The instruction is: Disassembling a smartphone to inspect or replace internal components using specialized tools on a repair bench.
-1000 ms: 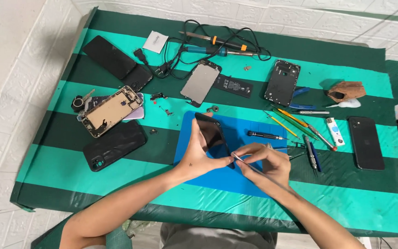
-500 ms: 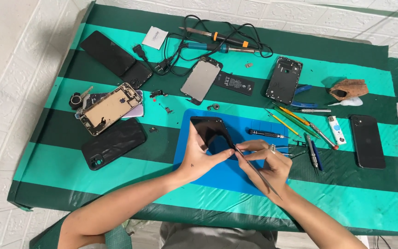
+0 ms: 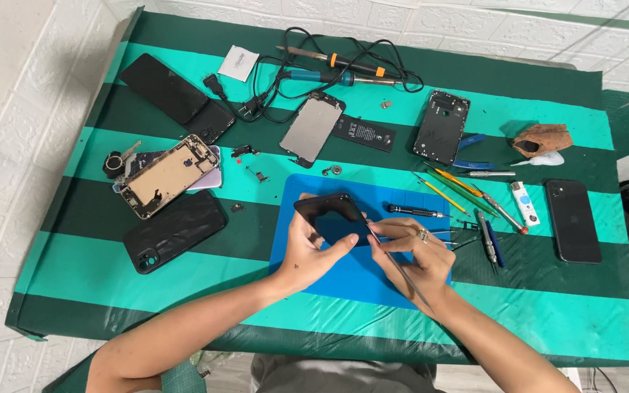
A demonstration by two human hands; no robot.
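Head cam, phone [image 3: 333, 218] btwn hands, tweezers [image 3: 394, 266] right

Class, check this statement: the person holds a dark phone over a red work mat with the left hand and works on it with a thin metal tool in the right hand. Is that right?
Not quite: the work mat is blue, not red, as the head view shows. The rest stands: the left hand holds the dark phone over it, and the right hand works on it with a thin metal tool.
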